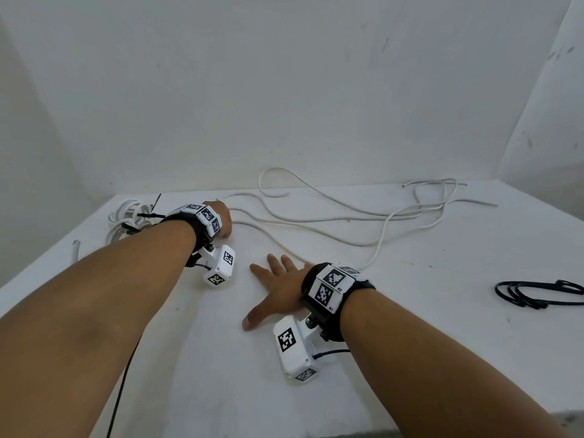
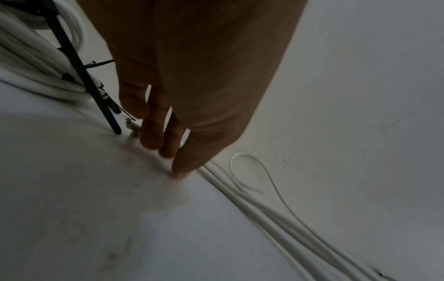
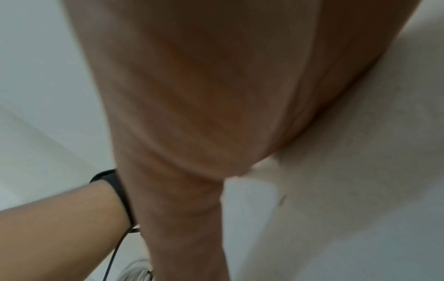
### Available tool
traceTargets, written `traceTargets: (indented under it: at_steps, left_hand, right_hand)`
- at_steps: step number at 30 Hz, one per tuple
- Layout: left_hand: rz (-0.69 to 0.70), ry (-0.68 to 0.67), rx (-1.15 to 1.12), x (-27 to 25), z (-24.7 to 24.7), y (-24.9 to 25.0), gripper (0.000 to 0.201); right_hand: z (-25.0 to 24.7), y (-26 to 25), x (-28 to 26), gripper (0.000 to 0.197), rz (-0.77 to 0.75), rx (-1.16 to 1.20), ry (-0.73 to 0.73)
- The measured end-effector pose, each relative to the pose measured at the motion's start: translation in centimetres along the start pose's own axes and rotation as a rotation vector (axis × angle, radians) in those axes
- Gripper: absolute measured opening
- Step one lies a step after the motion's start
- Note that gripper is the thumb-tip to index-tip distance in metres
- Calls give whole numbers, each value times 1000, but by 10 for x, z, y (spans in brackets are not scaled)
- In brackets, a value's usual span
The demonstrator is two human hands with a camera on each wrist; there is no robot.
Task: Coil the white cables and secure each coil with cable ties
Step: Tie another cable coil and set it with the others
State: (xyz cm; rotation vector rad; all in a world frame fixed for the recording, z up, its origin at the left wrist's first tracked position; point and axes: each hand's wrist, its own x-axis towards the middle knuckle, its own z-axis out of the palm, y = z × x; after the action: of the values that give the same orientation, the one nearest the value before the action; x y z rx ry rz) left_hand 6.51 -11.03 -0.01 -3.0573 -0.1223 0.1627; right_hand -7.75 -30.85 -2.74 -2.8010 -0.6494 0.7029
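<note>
- Nearest the lens: two bare forearms reaching out over the white tabletop (image 1: 221, 358), each wrist strapped with a black band carrying white marker-printed camera blocks.
- Right hand (image 1: 275, 289) lying flat on the table, fingers straight and spread, thumb out to the side, holding nothing. Right wrist view just palm and blur, no help.
- Left hand (image 1: 221, 221) further out, down at the near ends of the loose white cables (image 1: 316, 221). In the left wrist view, fingertips (image 2: 153, 136) pointing down onto the strands right where they bunch together. Pressing or starting to pinch? Can't tell, thumb hidden.
- Already-tied bundle of thick white cable (image 1: 126, 221) sitting far left, just beside the left hand, black ties around it with tails sticking up.
- Rest of the loose cable sprawled in long wavy runs toward the back right corner, tangled a bit there.
- Spare black cable ties (image 1: 537, 292) in a small heap off to the right, well apart from both hands.
- Looks like one coil done, second one just getting started: gathering the ends.
- Next move probably calls for a proper grip on those ends with the left, then the right pulling slack in and looping it, watching that far tangle doesn't snag.
</note>
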Motion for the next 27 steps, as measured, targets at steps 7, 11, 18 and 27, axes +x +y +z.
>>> traceTargets:
  at_steps: [7,11,18,27]
  left_hand:
    - [-6,57,-46,-7,0,10,35]
    - [-11,47,-59,1,9,4,21]
    - [-117,-10,-1048,-27,-25,9,24]
    - [72,123,-1670,-100,-22,4,19]
  right_hand:
    - [3,-2,-2,114,3,-14,25]
    - [3,-1,-1,113,3,7,20]
    - [-4,1,-2,108,8,15,-24]
    - [-36,7,-32,22,-151,509,837]
